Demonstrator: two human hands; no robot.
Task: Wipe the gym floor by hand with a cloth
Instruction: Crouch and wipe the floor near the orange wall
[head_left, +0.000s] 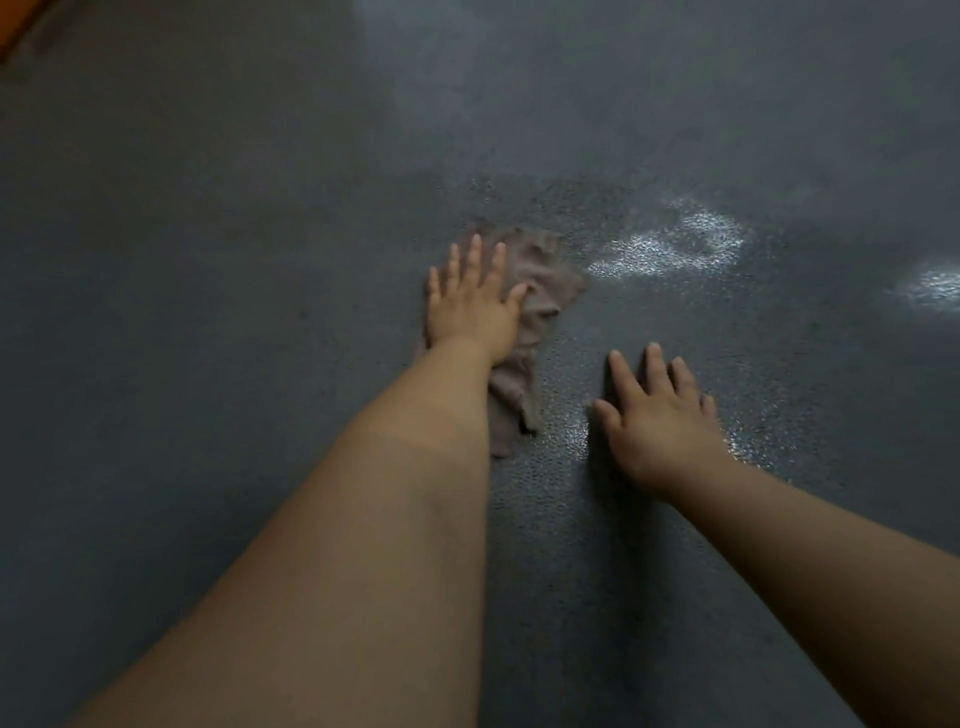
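Progress is partial, in our judgement. We see the floor (208, 312) as a dark, speckled surface. Glossy patches (670, 249) lie to the right of and beyond the cloth, and the grain around both hands shines, which we read as dampness from wiping; the shine could also be reflected light. To the left, the surface looks matt and uniform, and we judge that area as not yet wiped. The far part of the surface is too blurred to assess. An orange edge (21, 26) shows at the top left corner.

We locate the cloth (540, 291), a greyish-brown rag, crumpled flat on the floor near the centre of the view. One end extends back beside the left forearm.

We note the left hand (475, 306) lying palm-down on the cloth, fingers straight and slightly spread, the thumb angled out over the fabric. It presses on the rag; it does not pinch or bunch it.

We note the right hand (657, 415) palm-down on the bare floor, just right of the trailing end of the cloth and apart from it. Its fingers are spread and it holds nothing; we judge that it serves as a brace.
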